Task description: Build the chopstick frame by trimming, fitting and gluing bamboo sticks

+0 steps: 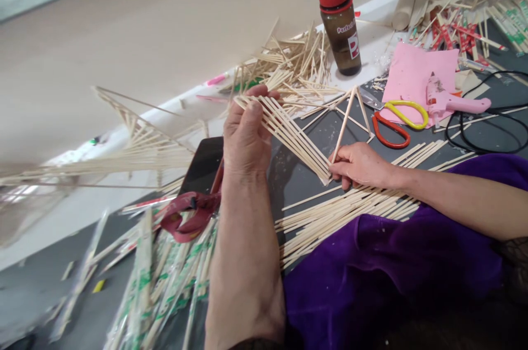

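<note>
My left hand [247, 130] is closed around the upper left end of a flat, fanned row of wooden chopsticks [291, 132], thumb on top. At the row's lower right end, the fingers of my right hand [358, 165] are pinched together around stick ends. From these fingers a single chopstick [345, 121] slants up to the peak of a triangular stick frame [365, 110]. Whether that frame is joined to the row, I cannot tell. Loose chopsticks [342, 212] lie below my right hand, partly against purple cloth [371, 262].
Behind are scissors [391, 121], a pink glue gun [449, 99] with a black cord, a pink sheet [406, 69], a red-capped bottle [341, 31] and a stick heap [301, 58]. At left are a phone [202, 165], wrapped chopsticks [165, 278] and a stick structure [136, 146].
</note>
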Tool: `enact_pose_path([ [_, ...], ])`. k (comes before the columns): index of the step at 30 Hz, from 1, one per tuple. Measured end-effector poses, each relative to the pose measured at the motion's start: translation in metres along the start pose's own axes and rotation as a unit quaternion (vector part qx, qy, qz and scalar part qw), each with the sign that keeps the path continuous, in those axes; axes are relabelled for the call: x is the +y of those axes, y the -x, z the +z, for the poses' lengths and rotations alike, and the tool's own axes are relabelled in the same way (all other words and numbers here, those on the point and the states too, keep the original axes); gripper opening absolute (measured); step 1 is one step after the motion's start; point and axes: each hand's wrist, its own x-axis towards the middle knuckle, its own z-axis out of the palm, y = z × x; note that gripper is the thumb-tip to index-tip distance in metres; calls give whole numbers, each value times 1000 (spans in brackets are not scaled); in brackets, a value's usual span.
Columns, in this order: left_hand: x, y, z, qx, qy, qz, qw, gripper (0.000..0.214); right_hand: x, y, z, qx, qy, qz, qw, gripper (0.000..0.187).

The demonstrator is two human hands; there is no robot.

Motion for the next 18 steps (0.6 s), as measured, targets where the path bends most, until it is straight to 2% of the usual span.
enact_pose_path([
  [18,-2,0,-2,-15,-7,13,1000,38,-1,-1,1,3,-3,6,1000,11],
])
